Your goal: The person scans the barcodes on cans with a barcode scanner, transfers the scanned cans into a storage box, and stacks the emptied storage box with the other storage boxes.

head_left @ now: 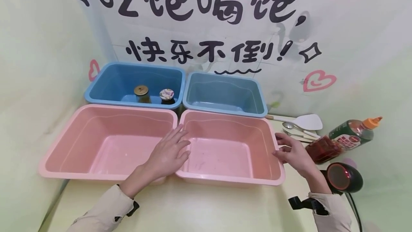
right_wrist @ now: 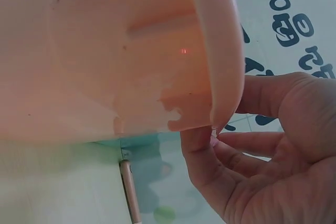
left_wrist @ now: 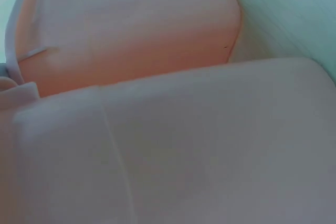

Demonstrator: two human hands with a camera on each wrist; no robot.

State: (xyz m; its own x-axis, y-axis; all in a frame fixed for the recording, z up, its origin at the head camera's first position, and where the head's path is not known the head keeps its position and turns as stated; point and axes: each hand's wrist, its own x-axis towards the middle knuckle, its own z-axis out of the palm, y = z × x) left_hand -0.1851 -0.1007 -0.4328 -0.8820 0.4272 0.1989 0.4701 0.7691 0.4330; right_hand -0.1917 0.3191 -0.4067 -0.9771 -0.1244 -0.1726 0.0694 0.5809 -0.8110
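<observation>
Two pink plastic basins stand side by side at the front of the table, a left basin (head_left: pixel 74 142) and a right basin (head_left: pixel 222 180). Over the rims where they meet lies my left hand (head_left: pixel 167 153), its fingers fairly straight and spread, the thumb side over the right basin. At the right basin's right rim, my right hand (head_left: pixel 296 155) pinches the edge. The right wrist view shows the fingers (right_wrist: pixel 197 150) of this hand against the rim (right_wrist: pixel 223 51). In the left wrist view, pink basin wall (left_wrist: pixel 184 145) fills most of the picture.
Behind stand a dark blue basin (head_left: pixel 112 78) with two lidded jars (head_left: pixel 141 90) and a lighter blue basin (head_left: pixel 222 78). On the right are a white spatula (head_left: pixel 307 121), spoon (head_left: pixel 288 125), fork (head_left: pixel 291 133), sauce bottle (head_left: pixel 351 133), red-filled jar (head_left: pixel 323 149) and black round device (head_left: pixel 344 177).
</observation>
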